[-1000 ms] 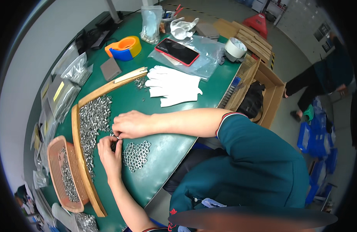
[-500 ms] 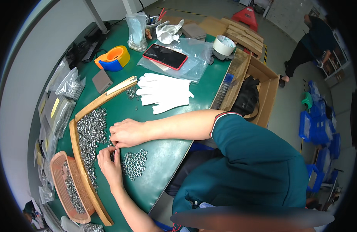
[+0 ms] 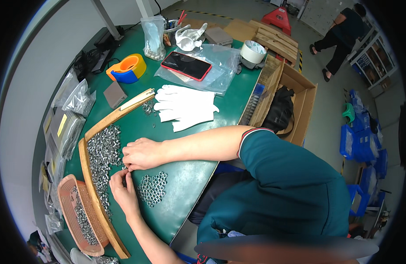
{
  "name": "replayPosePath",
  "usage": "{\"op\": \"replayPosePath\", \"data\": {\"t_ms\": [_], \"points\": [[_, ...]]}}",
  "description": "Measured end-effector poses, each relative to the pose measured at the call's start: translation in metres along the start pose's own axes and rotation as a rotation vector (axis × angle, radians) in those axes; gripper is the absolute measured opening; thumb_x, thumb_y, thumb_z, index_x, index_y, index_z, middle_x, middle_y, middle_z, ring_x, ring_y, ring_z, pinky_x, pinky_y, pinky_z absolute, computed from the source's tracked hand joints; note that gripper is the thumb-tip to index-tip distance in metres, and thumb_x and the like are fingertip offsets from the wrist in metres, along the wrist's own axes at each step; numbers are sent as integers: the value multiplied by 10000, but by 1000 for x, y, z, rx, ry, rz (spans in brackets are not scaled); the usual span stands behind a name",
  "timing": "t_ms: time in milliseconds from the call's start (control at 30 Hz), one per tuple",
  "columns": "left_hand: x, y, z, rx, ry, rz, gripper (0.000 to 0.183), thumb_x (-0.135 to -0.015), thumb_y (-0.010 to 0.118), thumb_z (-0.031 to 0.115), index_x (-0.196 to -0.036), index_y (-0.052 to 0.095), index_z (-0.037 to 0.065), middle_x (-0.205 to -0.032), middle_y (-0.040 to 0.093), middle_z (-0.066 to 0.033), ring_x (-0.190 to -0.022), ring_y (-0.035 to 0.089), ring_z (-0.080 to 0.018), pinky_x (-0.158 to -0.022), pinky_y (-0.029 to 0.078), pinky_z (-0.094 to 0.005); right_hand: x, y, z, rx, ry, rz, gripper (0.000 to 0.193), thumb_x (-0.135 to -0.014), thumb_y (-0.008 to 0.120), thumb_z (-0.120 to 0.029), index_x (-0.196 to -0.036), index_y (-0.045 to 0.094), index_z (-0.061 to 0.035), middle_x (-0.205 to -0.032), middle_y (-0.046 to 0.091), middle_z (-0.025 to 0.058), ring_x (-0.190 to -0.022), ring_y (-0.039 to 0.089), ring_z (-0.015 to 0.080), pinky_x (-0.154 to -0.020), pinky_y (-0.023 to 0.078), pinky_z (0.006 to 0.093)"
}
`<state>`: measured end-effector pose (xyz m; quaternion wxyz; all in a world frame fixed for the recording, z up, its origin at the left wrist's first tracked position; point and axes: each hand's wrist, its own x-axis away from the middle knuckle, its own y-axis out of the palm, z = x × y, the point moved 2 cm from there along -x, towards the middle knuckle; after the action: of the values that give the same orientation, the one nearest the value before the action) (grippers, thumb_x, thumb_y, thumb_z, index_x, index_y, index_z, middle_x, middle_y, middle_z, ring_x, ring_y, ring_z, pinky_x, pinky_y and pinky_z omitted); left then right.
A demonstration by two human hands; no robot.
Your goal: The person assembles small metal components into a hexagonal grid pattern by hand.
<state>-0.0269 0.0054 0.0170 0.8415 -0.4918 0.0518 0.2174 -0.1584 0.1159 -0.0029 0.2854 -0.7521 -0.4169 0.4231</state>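
The co-worker [image 3: 347, 30] has taken a step; the left hand [image 3: 124, 193] and right hand [image 3: 142, 155] meet, fingers narrowed; I cannot tell what they hold. Metal rings [image 3: 148, 192] lie just right of the left hand on the surface [image 3: 192, 176]. A light pinch should suit such small pieces.

Anything between left hand [image 3: 123, 193] and right hand [image 3: 143, 154] hidden; left forearm [image 3: 150, 237] cut off.
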Motion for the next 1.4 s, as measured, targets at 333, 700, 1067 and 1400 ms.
{"op": "replayPosePath", "data": {"t_ms": [333, 700, 1067, 1400], "points": [[1, -6, -1, 13, 25, -4, 125, -918, 609, 94, -993, 661, 8, -960, 617, -110, -918, 568, -264, -846, 449, -368, 1, -1, -3, 4, -30, 18, 149, -789, 713, -261, -834, 662, -128, -895, 593, 65, -914, 591, 259, -765, 491, 415], [3, -9, -9, 91, -159, -45, 119, -911, 605, 45, -1009, 641, -13, -925, 591, -107, -828, 573, -212, -779, 473, -328, 3, 3, -7, -54, -46, 20, 171, -791, 716, -288, -859, 699, -133, -899, 636, 86, -933, 613, 288, -770, 496, 434], [8, -18, -16, 171, -142, -47, 139, -895, 638, 42, -1013, 614, -28, -885, 560, -74, -752, 527, -155, -707, 457, -289, 2, 5, -15, -62, -85, -17, 180, -778, 728, -291, -857, 708, -130, -908, 630, 92, -943, 612, 294, -769, 499, 440], [11, -14, -9, 210, -159, -125, 111, -912, 629, 69, -971, 620, -24, -852, 571, -85, -715, 525, -157, -675, 455, -296, 7, 2, -16, -87, -83, -92, 208, -793, 721, -296, -880, 669, -114, -924, 598, 83, -951, 592, 288, -779, 494, 423]]}}
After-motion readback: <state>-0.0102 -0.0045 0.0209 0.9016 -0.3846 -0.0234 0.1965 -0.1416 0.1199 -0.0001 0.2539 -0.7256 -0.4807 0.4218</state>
